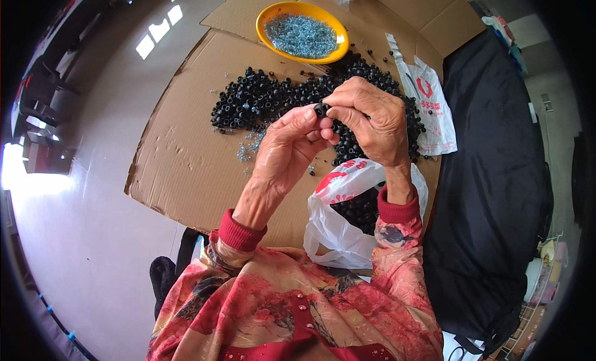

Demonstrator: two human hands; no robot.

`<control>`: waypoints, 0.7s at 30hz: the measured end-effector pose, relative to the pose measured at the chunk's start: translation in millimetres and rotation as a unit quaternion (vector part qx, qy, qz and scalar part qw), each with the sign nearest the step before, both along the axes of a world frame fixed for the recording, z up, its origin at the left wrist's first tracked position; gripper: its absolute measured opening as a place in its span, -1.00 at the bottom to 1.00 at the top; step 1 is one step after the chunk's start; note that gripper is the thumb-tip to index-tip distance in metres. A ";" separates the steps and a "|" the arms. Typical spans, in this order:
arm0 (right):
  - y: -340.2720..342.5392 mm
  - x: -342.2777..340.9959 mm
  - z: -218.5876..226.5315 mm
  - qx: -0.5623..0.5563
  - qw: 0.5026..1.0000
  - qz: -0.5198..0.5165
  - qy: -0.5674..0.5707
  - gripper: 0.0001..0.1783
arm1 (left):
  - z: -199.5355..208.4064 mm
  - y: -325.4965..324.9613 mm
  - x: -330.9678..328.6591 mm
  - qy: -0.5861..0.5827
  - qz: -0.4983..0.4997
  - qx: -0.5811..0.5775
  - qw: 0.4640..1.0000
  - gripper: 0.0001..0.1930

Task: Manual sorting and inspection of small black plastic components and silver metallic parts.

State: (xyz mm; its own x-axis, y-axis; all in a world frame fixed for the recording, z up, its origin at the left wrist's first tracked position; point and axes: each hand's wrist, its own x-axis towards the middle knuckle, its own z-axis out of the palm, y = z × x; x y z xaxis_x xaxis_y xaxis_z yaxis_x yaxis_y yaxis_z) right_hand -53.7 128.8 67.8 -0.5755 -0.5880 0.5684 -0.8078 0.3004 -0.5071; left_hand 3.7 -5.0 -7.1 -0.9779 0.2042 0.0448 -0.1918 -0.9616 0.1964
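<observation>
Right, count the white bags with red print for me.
2. One white bag lies on the cardboard, right of the black pieces; the other white bag sits open lower in the picture, black pieces inside. Others could be hidden.

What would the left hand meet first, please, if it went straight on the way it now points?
Just past the small black part at its fingertips, the left hand would probably meet the right hand, whose thumb and finger are at the part's other side; exact depth is unclear.
</observation>
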 end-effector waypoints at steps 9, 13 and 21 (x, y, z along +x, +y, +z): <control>-2.0 -2.0 -7.4 -0.025 0.999 -0.016 -0.015 -0.87 | -3.8 0.5 -3.7 -0.012 0.015 0.009 1.000 -0.83; -3.0 -1.1 -6.4 -0.028 0.999 -0.028 0.001 -0.86 | 0.0 0.5 -5.5 -0.004 0.017 -0.033 0.999 -0.81; -7.5 2.5 -2.1 -0.014 0.998 -0.053 0.016 -0.89 | 5.3 3.1 -5.6 -0.007 0.045 -0.026 0.999 -0.82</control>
